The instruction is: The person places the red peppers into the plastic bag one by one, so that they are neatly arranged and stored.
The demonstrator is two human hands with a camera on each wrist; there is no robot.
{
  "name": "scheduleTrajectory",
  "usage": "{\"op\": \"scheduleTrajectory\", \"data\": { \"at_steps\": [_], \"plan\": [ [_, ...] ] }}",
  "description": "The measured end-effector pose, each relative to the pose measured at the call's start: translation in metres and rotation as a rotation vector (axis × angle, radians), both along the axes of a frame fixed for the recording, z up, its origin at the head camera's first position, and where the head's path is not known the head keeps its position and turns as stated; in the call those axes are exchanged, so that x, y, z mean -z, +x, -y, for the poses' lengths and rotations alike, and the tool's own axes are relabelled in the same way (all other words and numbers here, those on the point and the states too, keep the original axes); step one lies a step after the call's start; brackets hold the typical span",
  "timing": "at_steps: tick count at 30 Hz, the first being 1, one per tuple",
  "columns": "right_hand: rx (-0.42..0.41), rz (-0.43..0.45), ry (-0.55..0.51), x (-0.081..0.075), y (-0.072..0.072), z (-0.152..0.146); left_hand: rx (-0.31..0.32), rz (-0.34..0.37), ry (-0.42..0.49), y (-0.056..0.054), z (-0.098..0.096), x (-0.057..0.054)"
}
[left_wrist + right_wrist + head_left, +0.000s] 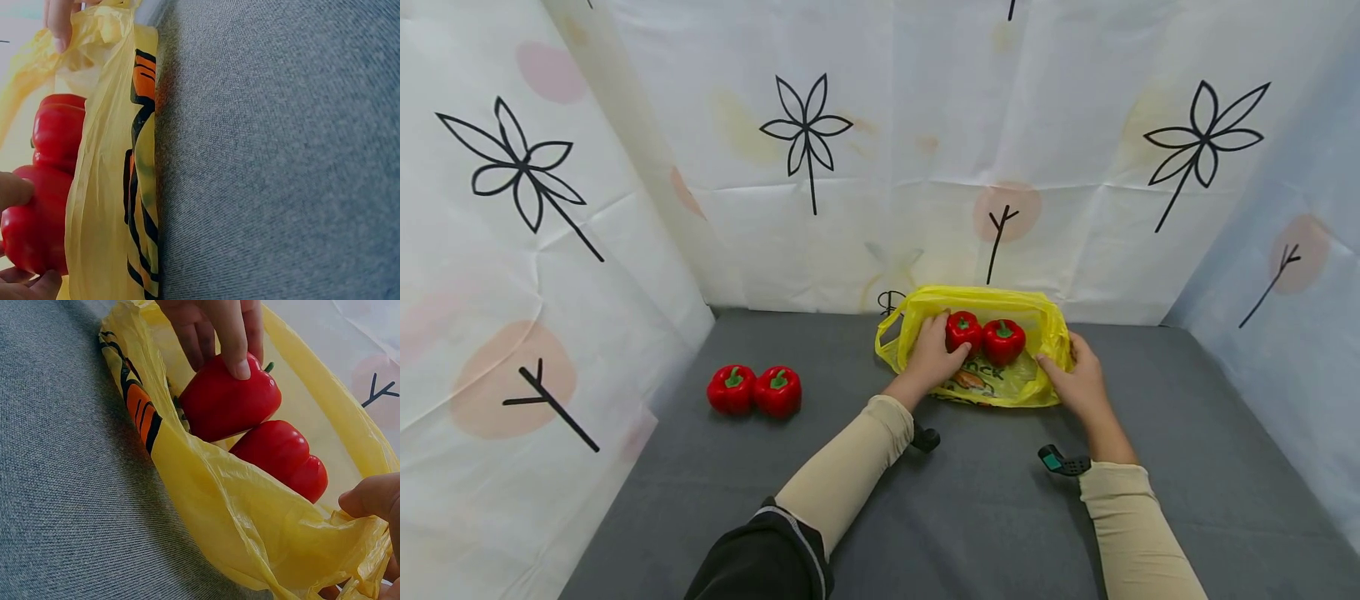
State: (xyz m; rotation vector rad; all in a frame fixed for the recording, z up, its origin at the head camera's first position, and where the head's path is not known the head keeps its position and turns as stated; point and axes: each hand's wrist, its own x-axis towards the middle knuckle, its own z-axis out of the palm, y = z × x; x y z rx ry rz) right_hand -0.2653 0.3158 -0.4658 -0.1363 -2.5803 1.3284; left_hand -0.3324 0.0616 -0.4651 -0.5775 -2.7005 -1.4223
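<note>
A yellow plastic bag [1030, 387] lies with its mouth spread wide on the grey table, printed with dark letters and orange shapes. Inside it, side by side, are two red bell peppers with green stems. My left hand [934, 354] grips the left bell pepper [964, 331], thumb on one side and fingers on the other, as the right wrist view also shows. Next to it sits the other bell pepper [1004, 342], touched by neither hand. My right hand [1081, 379] pinches the bag's right rim between thumb and fingers; some of those fingers are hidden behind the plastic.
Two more red peppers [732, 389] stand together on the table [970, 517], left of the bag. A white cloth with printed flowers [880, 167] hangs behind and along both sides. Dark wrist devices [1063, 461] sit on both forearms.
</note>
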Motion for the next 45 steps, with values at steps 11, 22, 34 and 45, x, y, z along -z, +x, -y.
{"op": "scheduleTrajectory", "data": {
  "at_steps": [11, 22, 34, 45],
  "plan": [
    [-0.014, 0.008, -0.009, 0.0, 0.001, 0.004, 0.027, -0.035, -0.056, 0.005, 0.003, 0.002],
    [-0.018, 0.01, -0.039, 0.0, 0.0, 0.003, 0.067, -0.124, -0.045, 0.023, 0.023, 0.004],
    [-0.046, -0.006, -0.029, -0.003, 0.002, 0.0, 0.04, -0.301, 0.091, 0.07, 0.08, -0.01],
    [-0.027, 0.007, -0.037, -0.002, 0.002, 0.001, -0.079, -0.401, 0.037, 0.096, 0.147, -0.027]
  ]
}}
